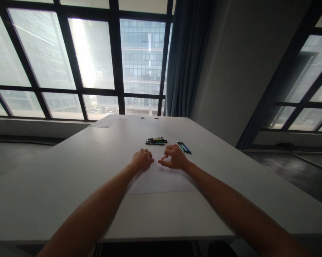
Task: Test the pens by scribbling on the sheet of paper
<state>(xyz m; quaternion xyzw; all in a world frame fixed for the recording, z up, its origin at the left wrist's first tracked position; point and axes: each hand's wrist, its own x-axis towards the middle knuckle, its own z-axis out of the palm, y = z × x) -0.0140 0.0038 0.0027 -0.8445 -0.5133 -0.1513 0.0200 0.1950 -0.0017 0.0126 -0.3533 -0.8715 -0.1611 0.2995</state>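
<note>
A sheet of white paper (161, 184) lies on the white table in front of me. My left hand (142, 159) rests at the paper's far left part, fingers curled together and thumb pointing inward. Across a small gap, my right hand (176, 157) is over the far right part, with thumb and forefinger brought close in a pinch. Whatever either hand holds is too small or hidden to make out. Faint small marks or bits show on the paper between the hands. Just beyond lies a pile of several pens (155, 141). Beside my right hand are a few blue and green pens (184, 147).
The long white table (83, 192) stretches toward the windows (91, 53). Some printed sheets (107, 121) lie at its far left corner. Two dark round spots (142, 117) mark the far edge. A blue curtain (186, 57) hangs behind, next to a grey pillar (230, 71).
</note>
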